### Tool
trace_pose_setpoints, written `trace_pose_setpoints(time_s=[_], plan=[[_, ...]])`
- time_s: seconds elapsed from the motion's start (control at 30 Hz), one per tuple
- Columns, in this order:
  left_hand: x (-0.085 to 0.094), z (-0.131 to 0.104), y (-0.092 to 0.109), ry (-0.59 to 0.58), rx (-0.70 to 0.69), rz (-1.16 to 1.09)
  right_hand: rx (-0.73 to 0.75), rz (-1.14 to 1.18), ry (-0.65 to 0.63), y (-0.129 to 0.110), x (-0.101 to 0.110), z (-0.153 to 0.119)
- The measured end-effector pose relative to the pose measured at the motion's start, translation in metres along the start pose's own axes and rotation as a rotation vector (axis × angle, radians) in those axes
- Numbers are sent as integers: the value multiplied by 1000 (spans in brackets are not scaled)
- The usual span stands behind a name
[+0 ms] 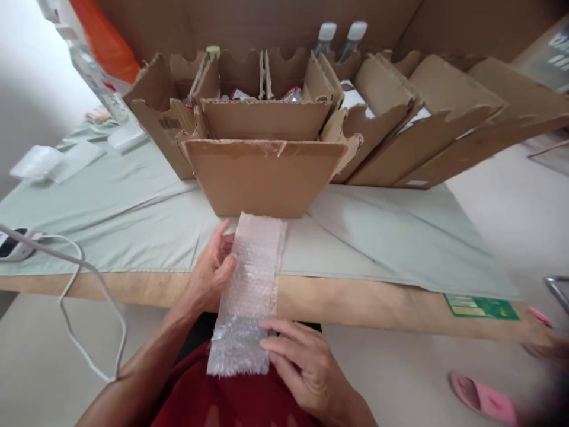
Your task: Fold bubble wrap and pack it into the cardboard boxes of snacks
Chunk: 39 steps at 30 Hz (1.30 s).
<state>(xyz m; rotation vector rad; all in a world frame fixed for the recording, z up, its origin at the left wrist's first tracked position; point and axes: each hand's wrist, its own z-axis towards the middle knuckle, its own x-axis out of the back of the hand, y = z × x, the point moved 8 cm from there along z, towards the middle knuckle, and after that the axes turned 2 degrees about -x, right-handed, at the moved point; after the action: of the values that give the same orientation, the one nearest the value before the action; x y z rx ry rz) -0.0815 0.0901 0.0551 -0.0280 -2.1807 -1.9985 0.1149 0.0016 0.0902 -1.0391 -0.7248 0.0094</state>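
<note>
A long strip of clear bubble wrap (255, 267) lies across the table's front edge. Its near end hangs over my lap. At its left edge, my left hand (216, 264) touches it with the thumb, the fingers apart and partly curled. My right hand (306, 362) rests its stretched fingertips on the near right edge; its thumb is hidden. Just beyond the strip's far end stands a cardboard bin (262, 178) with a slanted front.
Several more cardboard boxes (377, 112) line the back, with two white-capped bottles (326, 38) behind. Folded bubble wrap (42, 163) lies at left. A white cable (100, 279) loops over the table's front edge from a small white device (15, 246). A pink slipper (484, 400) is on the floor.
</note>
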Motion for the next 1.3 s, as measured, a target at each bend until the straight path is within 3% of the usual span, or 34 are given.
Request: trace_pose_setpoints(time_s=[0.07, 0.1, 0.27, 0.33, 0.53, 0.67, 0.83, 0.9, 0.97, 1.1, 1.2, 1.3], plan=[[18, -9, 7, 109, -127, 211, -41, 47, 21, 3, -2, 0], [25, -17, 10, 99, -164, 290, -62, 88, 27, 5, -3, 1], [33, -73, 19, -367, -229, 279, -383, 263, -2, 23, -11, 13], [34, -89, 23, -412, -254, 280, -494, 274, -8, 31, -11, 18], [18, -87, 22, -196, -403, 448, -625, 280, 49, 45, -10, 26], [19, -71, 10, -36, -313, 462, -654, 275, 102, 52, -12, 26], [24, -62, 1, 55, -186, 440, -569, 224, 306, 47, 2, 20], [22, -61, 0, 57, -160, 435, -441, 82, 443, 33, 17, 14], [21, -61, 1, 65, -166, 438, -242, -100, 489, 10, 25, 12], [17, -59, 1, 39, -189, 470, 73, -366, 237, -18, -1, 22], [17, -58, -2, 19, -192, 525, 78, -474, 59, -6, -24, 35], [22, -62, 9, 72, -305, 633, 40, -472, 15, 5, -27, 44]])
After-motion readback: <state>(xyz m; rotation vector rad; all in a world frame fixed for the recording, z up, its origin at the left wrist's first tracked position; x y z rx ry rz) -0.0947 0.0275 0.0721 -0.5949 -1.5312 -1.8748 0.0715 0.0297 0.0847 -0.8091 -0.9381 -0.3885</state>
